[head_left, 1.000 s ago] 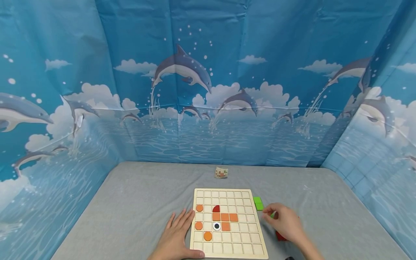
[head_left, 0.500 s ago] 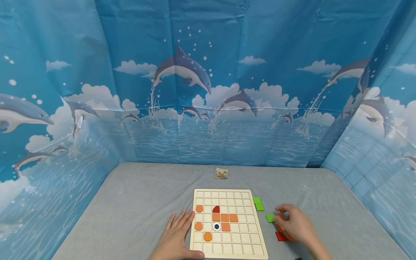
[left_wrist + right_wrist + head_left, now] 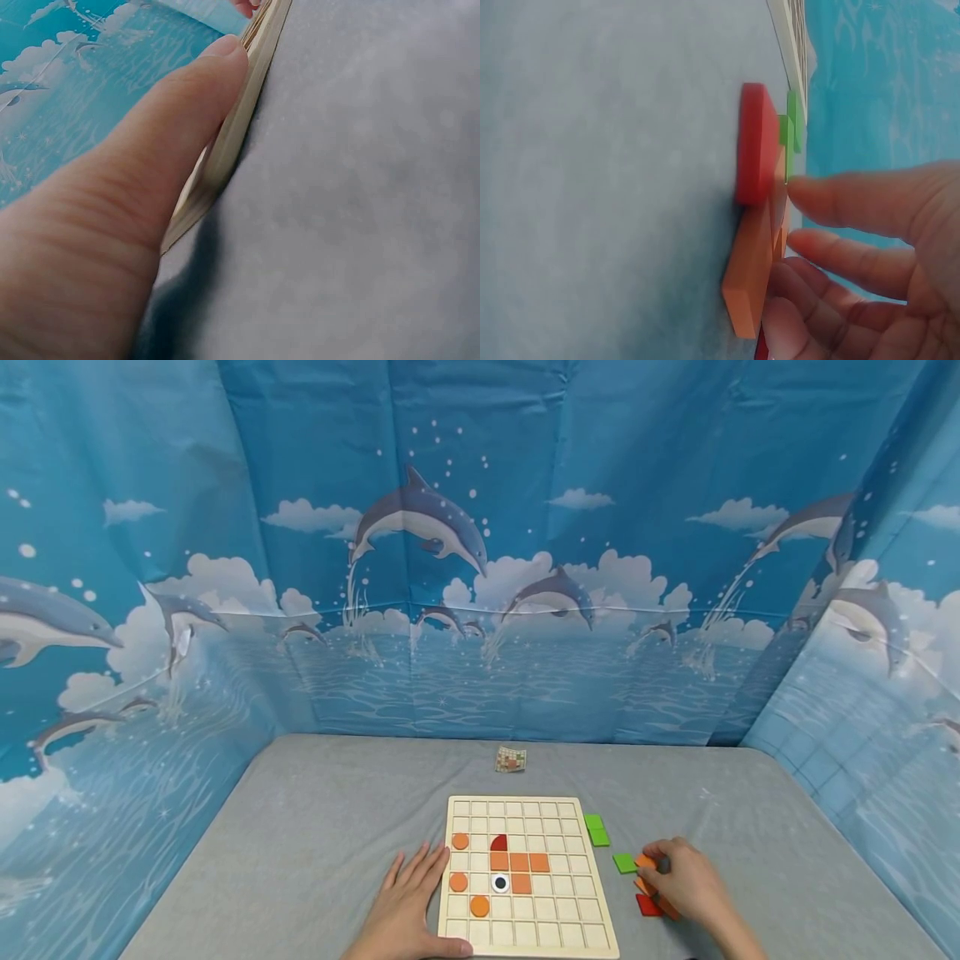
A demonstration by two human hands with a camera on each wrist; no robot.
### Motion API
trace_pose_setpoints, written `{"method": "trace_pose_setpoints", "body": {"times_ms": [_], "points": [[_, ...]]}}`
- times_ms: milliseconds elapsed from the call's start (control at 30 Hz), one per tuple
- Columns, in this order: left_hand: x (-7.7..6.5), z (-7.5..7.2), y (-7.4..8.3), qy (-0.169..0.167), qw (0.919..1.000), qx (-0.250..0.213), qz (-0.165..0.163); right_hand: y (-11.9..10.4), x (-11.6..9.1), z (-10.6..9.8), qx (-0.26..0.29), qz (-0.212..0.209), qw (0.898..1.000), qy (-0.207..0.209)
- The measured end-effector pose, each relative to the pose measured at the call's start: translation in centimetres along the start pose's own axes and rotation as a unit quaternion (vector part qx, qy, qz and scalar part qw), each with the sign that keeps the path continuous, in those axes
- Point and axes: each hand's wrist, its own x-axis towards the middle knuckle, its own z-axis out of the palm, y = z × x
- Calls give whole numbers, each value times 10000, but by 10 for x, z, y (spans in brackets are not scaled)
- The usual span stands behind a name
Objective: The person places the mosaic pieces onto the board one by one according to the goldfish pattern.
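Observation:
My left hand (image 3: 405, 906) steadies the wooden grid board (image 3: 555, 935), fingers along its left side and thumb (image 3: 180, 112) on its near edge. Orange square tiles (image 3: 519, 861), a red quarter-round piece (image 3: 499, 843), orange discs (image 3: 479, 906) and a white disc with a black centre (image 3: 500, 883) sit in its cells. To the right of the board, my right hand (image 3: 686, 881) pinches an orange tile (image 3: 645, 861) between thumb and fingertips, low over the other loose pieces. Beside it lie a green tile (image 3: 624, 863), a red tile (image 3: 757, 146) and another orange tile (image 3: 746, 277).
Two more green tiles (image 3: 595, 822) lie against the board's upper right side. A small card with a printed pattern (image 3: 511, 759) is behind the board on the grey cloth (image 3: 337, 802). A dolphin-print curtain (image 3: 480, 677) surrounds the table at the back and sides.
My right hand has left the green tile on the cloth and moved right, where its fingertips have closed round an orange tile. The left hand and the board have stayed put.

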Motion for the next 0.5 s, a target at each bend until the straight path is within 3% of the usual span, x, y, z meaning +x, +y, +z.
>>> {"method": "trace_pose_setpoints", "body": {"times_ms": [500], "points": [[0, 0, 0, -51, 10000, -58, -50, -2, 0, 2, 17, 115, 9999, 41]]}}
